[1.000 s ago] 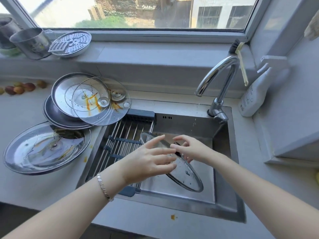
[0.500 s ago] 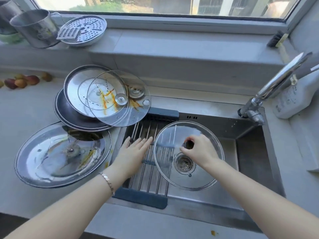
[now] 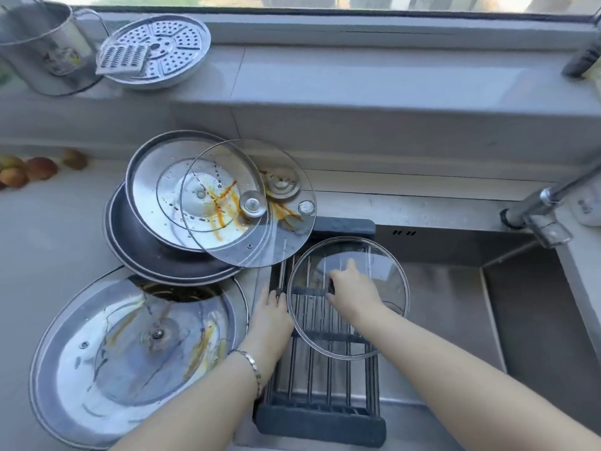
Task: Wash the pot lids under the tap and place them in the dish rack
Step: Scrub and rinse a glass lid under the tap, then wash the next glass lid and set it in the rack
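Where your right hand (image 3: 353, 294) covers it, the knob (image 3: 331, 285) of the glass lid (image 3: 380, 275) is mostly hidden, but your grip curls round it, holding the lid over the dish rack (image 3: 318, 418) in the sink (image 3: 455, 304). Your left hand (image 3: 271, 317) rests flat, fingers straight, at the rack's left edge beside the lid's rim. Beyond, stained lids (image 3: 227, 196) overlap on the tabletop (image 3: 48, 239).

Five lids show: one clear lid (image 3: 312, 320) over the single rack (image 3: 318, 424), three stacked far left of it (a stained lid (image 3: 247, 242), a steel lid (image 3: 146, 190) and a dark lid (image 3: 130, 242)), and one big lid (image 3: 97, 369) near left. There are two hands, the left hand (image 3: 270, 317) and the right hand (image 3: 351, 294), and one tap (image 3: 546, 206) at far right. The sill holds one pot (image 3: 42, 50), one steamer plate (image 3: 175, 50) and one grater (image 3: 122, 60), and at least four fruits (image 3: 40, 167) lie far left on the tabletop (image 3: 48, 229).
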Demonstrator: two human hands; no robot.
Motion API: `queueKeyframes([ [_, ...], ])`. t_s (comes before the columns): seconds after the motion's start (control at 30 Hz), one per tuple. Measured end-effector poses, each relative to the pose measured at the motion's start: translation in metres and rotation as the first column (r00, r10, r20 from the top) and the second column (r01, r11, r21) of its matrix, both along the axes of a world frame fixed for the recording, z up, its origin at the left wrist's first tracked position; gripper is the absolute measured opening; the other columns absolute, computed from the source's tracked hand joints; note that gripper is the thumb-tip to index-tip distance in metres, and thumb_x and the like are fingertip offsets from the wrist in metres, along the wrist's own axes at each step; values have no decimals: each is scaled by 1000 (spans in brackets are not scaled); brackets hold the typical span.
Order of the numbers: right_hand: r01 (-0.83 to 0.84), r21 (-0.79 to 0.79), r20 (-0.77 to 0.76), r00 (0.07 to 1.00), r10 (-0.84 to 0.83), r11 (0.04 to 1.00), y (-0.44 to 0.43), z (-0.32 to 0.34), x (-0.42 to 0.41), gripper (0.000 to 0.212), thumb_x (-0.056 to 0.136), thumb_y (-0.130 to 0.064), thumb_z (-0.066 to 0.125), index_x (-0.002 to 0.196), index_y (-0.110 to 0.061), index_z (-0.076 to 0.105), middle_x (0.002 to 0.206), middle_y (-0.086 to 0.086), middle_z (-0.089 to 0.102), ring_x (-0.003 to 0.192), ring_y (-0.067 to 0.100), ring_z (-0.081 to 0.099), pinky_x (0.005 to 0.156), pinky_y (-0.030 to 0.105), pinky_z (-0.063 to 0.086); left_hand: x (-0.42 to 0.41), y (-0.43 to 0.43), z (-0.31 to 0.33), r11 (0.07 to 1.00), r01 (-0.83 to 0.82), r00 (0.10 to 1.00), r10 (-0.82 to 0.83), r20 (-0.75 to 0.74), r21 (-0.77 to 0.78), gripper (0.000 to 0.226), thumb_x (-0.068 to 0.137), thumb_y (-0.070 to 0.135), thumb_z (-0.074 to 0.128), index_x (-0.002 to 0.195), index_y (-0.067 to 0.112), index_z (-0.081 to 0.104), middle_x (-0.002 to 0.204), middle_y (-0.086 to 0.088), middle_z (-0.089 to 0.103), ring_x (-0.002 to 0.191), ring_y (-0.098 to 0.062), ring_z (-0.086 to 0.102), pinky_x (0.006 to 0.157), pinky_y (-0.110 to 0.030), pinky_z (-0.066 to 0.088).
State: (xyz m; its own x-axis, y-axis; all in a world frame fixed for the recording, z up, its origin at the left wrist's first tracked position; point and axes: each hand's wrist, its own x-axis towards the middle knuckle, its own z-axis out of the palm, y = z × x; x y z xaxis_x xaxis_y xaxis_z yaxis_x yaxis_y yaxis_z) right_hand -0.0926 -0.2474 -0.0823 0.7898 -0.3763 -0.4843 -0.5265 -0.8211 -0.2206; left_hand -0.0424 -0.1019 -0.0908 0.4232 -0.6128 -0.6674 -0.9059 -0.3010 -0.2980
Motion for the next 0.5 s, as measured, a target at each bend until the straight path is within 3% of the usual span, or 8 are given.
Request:
queueKeyframes([
  [0.1,35,-13,17,999,-35,999,10,-14,6,14,90,-11,54,104,-7,54,118,15,42,83,35,61,66,36,46,2,3,-3,1000,6,1000,-6,-22,-9,48,96,17,41,142,8,33,156,-19,9,144,-35,6,112,-55,-11],
  [0.27,41,68,73,996,-46,997,8,-21,3,23,93,-28,53,103,-7,51,116,14,41,83,32,57,67,32,40,3,7,-4,1000,7,1000,-7,-24,2,48,98,18,37,144,6,30,157,-18,5,145,-35,4,111,-56,-10],
  [0.33,14,102,56,998,-20,995,5,-19,1,30,92,-28,56,112,-8,49,118,13,40,86,31,56,68,31,40,3,7,-3,1000,12,999,-12,-31,5,48,98,18,37,144,4,29,156,-19,5,145,-35,4,111,-57,-10],
  [0.43,-5,170,-33,999,10,985,-2,-14,3,51,88,-24,61,133,-12,40,127,13,36,101,34,57,83,36,46,2,6,-2,1000,-14,998,15,-57,19,49,97,17,38,144,4,29,157,-18,4,145,-34,3,114,-56,-8],
  [0.5,7,178,-67,998,5,984,-7,-7,5,52,88,-20,59,135,-13,38,131,12,35,104,34,56,85,38,47,1,4,0,987,-152,979,144,-141,-49,46,95,16,42,140,8,37,156,-15,14,145,-30,8,116,-52,-2],
])
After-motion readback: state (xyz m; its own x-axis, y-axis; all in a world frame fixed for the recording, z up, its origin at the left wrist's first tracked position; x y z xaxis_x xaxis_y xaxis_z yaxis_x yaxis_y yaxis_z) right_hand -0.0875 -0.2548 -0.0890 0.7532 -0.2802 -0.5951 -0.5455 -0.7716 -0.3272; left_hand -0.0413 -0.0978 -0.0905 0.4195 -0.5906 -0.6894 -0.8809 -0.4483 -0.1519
